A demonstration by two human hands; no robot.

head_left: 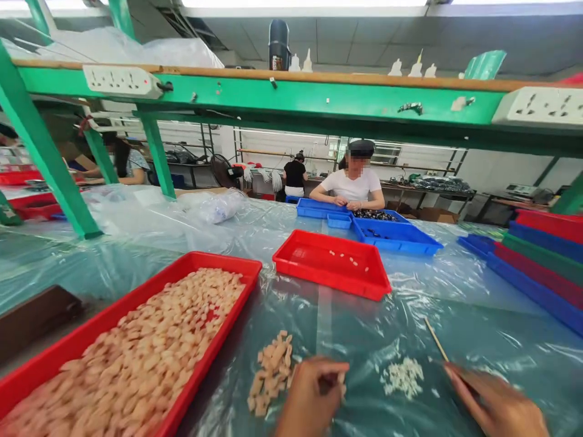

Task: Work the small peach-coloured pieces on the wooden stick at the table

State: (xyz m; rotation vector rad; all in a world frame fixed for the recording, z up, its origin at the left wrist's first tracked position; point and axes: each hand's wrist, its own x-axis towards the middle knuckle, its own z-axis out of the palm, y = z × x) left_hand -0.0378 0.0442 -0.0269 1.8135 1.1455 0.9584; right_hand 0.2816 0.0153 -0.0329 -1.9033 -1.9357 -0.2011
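My left hand (314, 391) is closed in a pinch at the bottom centre, with a small beige piece partly visible at its fingertips. Just left of it lies a loose pile of beige pieces (268, 379) on the plastic-covered table. My right hand (498, 397) is closed around the lower end of a thin wooden stick (436, 338) that slants up and left. Between the two hands is a small heap of tiny white pieces (403, 377). A long red tray (252, 273) full of similar beige pieces stands at the left.
A second red tray (314, 270) ahead has a few small pieces in it. Blue trays (396, 243) stand beyond, where a co-worker (357, 179) sits. Stacked coloured trays (546, 255) are at the right. A green shelf frame (291, 91) crosses overhead.
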